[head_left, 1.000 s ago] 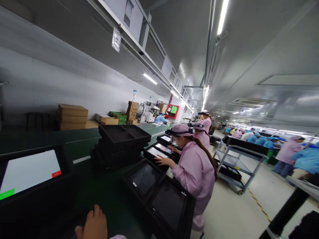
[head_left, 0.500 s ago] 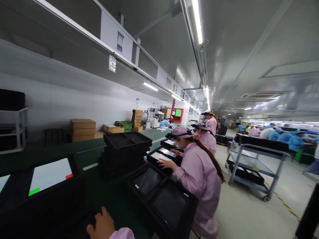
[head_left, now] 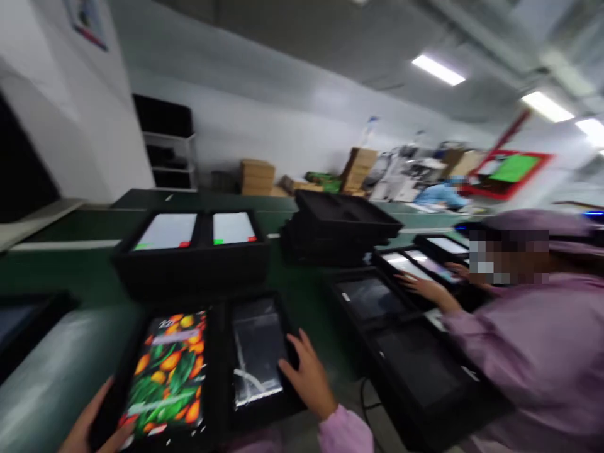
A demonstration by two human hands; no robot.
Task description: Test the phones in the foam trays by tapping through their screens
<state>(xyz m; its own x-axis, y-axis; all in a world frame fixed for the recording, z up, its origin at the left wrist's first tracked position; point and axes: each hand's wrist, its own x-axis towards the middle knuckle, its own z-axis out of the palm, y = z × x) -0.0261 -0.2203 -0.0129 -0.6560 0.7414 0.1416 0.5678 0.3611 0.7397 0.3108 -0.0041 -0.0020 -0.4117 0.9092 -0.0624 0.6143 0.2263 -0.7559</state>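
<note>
A black two-slot tray [head_left: 218,371] lies low in front of me. Its left slot bears a lit tablet [head_left: 170,371] with a picture of orange fruit and green leaves. The right slot has a dark-screened tablet [head_left: 257,352] with a glossy, film-like surface. My left hand [head_left: 97,421] grips the tray's left side, its thumb reaching over the lit tablet's lower corner. At the right rim is my right hand [head_left: 309,377], thumb over the edge beside the dark tablet and fingers along the outside. The undersides of both hands are hidden.
Behind stands a black tray [head_left: 193,267] with two white-screened tablets. Stacked black trays [head_left: 342,229] are right of it. Nearer right is a tray [head_left: 368,336] with dark tablets, beside a co-worker in a pink smock [head_left: 533,352]. Another tray [head_left: 42,327] edges in at left.
My view has swung left and down. The tray with the fruit-picture tablet and my left hand have come into sight. My right hand now shows at that tray's right rim.
</note>
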